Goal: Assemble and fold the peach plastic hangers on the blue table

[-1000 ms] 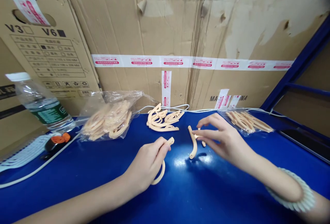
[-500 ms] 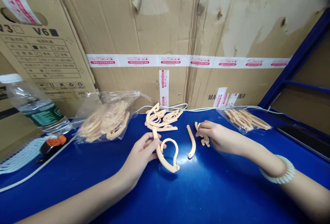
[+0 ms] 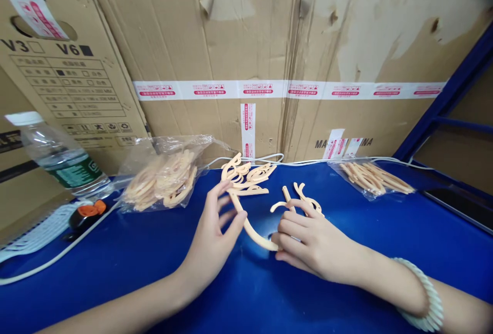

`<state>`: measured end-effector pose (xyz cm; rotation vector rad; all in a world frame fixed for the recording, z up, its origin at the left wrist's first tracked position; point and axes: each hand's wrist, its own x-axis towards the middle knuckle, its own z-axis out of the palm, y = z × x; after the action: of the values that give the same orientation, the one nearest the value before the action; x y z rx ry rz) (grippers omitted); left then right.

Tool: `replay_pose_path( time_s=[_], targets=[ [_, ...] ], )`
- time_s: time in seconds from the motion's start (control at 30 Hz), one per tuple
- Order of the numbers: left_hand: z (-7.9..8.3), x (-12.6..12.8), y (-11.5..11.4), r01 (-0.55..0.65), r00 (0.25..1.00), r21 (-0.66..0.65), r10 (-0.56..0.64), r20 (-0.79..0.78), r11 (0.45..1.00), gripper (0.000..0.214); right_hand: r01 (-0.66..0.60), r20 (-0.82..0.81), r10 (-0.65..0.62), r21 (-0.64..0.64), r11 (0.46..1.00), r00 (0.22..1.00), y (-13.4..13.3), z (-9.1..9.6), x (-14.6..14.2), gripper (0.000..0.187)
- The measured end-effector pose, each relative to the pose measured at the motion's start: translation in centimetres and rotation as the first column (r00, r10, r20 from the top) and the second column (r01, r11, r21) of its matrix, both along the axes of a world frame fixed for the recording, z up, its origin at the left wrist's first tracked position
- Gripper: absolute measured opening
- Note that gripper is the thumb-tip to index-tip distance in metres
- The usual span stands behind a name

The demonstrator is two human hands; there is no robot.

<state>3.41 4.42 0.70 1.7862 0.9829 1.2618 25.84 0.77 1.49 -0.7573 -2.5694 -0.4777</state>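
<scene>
At the center of the head view, one pale curved strip (image 3: 256, 235) runs between two hands above the blue table (image 3: 231, 303). The left hand (image 3: 213, 241) pinches the upper end between thumb and fingers; the grip is partly closed, with gaps between the fingers. The right hand (image 3: 316, 244) has its fingers bent and closed at the lower end; the fingers conceal the contact point. One short arc (image 3: 278, 205) projects above the right fingers; whether it is gripped, or joined to the strip, cannot be determined.

Just behind the right hand, one straight piece (image 3: 286, 194) and one forked piece (image 3: 304, 194) are partly covered by it. At mid-frame, loose pieces (image 3: 250, 191) overlap near the left fingertips; an exact count is not possible.

Clear bags: two. The left bag (image 3: 165, 180) and the right bag (image 3: 375, 179) contain similar pale pieces, stacked too densely to count. Bottles: one (image 3: 73, 164), at left. Bracelets: one (image 3: 433, 298), on the right forearm. Dark slabs: one (image 3: 462, 216), cut off by the right edge. White lattice objects: one (image 3: 38, 231), cut off by the left edge. Both forearms leave the frame at the bottom and lower right.
</scene>
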Motion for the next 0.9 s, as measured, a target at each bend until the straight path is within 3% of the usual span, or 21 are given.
replay_pose_path(
  time_s=[0.03, 0.07, 0.13, 0.17, 0.23, 0.37, 0.43, 0.53, 0.6, 0.73, 0.9],
  targets=[
    [0.0, -0.2, -0.1, -0.015, 0.993, 0.203, 0.039, -0.115, 0.979, 0.046, 0.012, -0.013, -0.012, -0.004, 1.0, 1.0, 0.0, 0.0, 0.0, 0.034],
    [0.0, -0.3, -0.3, 0.04, 0.968, 0.384, 0.06, -0.245, 0.922, 0.043, 0.017, -0.024, -0.018, -0.006, 1.0, 1.0, -0.1, 0.0, -0.1, 0.034],
    [0.0, -0.5, -0.6, 0.275, 0.869, 0.544, 0.036, -0.493, 0.793, 0.031, 0.014, -0.035, -0.014, 0.0, 1.0, 0.999, -0.3, -0.2, -0.4, 0.035],
    [0.0, -0.5, -0.8, 0.383, 0.813, 0.536, 0.001, -0.583, 0.752, 0.022, 0.007, -0.037, -0.007, 0.007, 1.0, 0.999, -0.5, -0.2, -0.6, 0.036],
    [0.0, -0.3, -1.1, 0.509, 0.72, 0.467, -0.06, -0.691, 0.723, 0.008, -0.011, -0.043, 0.012, 0.031, 0.999, 0.999, -0.8, -0.3, -0.9, 0.038],
    [-0.3, 0.2, -0.9, 0.564, 0.624, 0.429, -0.023, -0.781, 0.705, 0.025, -0.045, -0.032, 0.049, 0.115, 0.992, 0.998, -1.1, -0.5, -1.5, 0.04],
    [-0.5, 0.2, -0.8, 0.574, 0.61, 0.427, -0.017, -0.792, 0.698, 0.027, -0.059, -0.027, 0.062, 0.123, 0.991, 0.998, -1.1, -0.6, -1.7, 0.041],
    [-0.5, 0.1, -0.6, 0.577, 0.625, 0.421, -0.047, -0.779, 0.7, 0.03, -0.065, -0.077, 0.067, 0.03, 0.997, 0.995, -0.9, -0.7, -1.8, 0.044],
    [-0.2, -0.1, -0.5, 0.585, 0.64, 0.463, -0.028, -0.768, 0.667, 0.033, -0.079, -0.155, 0.06, -0.115, 0.99, 0.986, -0.7, -0.6, -1.7, 0.043],
    [0.5, -0.6, 0.0, 0.634, 0.642, 0.511, -0.026, -0.767, 0.581, 0.035, -0.072, -0.32, -0.056, -0.375, 0.924, 0.946, -0.3, -0.1, -0.6, 0.036],
    [0.8, -1.0, 1.3, 0.698, 0.578, 0.426, -0.101, -0.81, 0.575, 0.025, 0.077, -0.133, -0.125, -0.318, 0.945, 0.983, 0.9, 0.0, 0.2, 0.021]
  ],
)
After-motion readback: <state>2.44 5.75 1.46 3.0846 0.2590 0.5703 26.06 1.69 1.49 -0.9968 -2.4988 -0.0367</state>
